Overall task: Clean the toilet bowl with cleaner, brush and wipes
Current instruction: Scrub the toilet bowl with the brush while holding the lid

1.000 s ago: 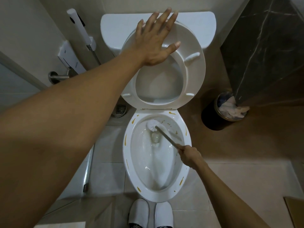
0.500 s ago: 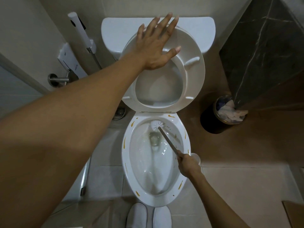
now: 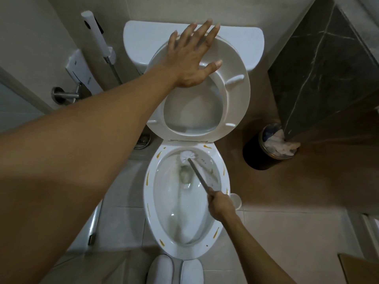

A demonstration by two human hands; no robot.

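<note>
The white toilet bowl [image 3: 150,212] lies below me, its rim marked with yellow-orange streaks. The raised seat [image 3: 235,95] leans back against the cistern [image 3: 143,35]. My left hand [image 3: 190,58] presses flat on the upper left of the seat, fingers spread and straight. My right hand [image 3: 218,203] grips the grey handle of the toilet brush [image 3: 198,173] over the bowl's right rim. The brush's white head [image 3: 187,157] touches the inner wall at the back of the bowl, just under the rim.
A dark bin [image 3: 266,152] with crumpled paper stands on the floor to the right, beside a dark marble wall [image 3: 328,68]. A white brush holder [image 3: 235,200] peeks out by the bowl's right side. A bidet sprayer [image 3: 96,35] hangs on the left wall. White slippers [image 3: 176,271] are at the bowl's front.
The brush head has slid from the bowl's back left towards the middle of the back wall. My right hand has drifted slightly nearer along the rim. My left hand stays on the seat.
</note>
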